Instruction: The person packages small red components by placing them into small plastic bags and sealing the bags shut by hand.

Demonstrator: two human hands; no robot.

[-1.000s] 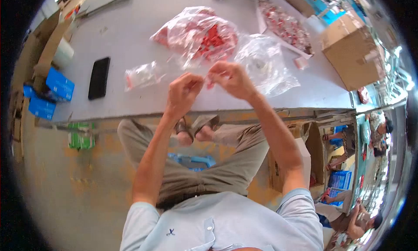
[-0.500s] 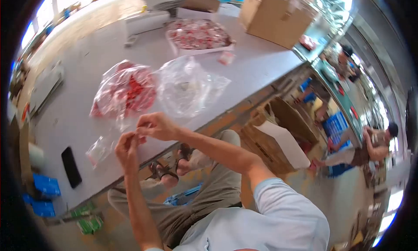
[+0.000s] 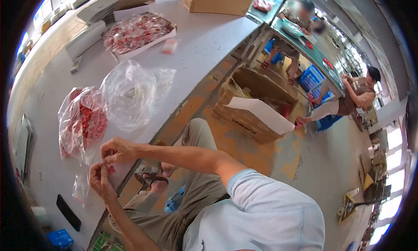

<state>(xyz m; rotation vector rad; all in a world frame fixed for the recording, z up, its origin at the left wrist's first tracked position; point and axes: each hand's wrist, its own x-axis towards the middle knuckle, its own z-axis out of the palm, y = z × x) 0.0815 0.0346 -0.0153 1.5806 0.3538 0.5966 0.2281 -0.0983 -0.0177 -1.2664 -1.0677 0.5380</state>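
Note:
At the near edge of the grey table, my left hand and my right hand meet, fingertips pinched together. What they hold is too small to name; a bit of red shows beside them. Just beyond lies a clear plastic bag of red pieces. To its right is a crumpled, see-through bag. Small clear bags lie left of my left hand. Farther back, a white box lid holds many small red-and-clear packets, and one packet lies outside it.
A black phone lies at the lower left, near a blue box. At the back stands a cardboard carton. An open carton is on the floor to the right. Two people are at a green table.
The camera view has swung to the right, so the table's things appear farther left. Both my hands remain pinched together near the table edge.

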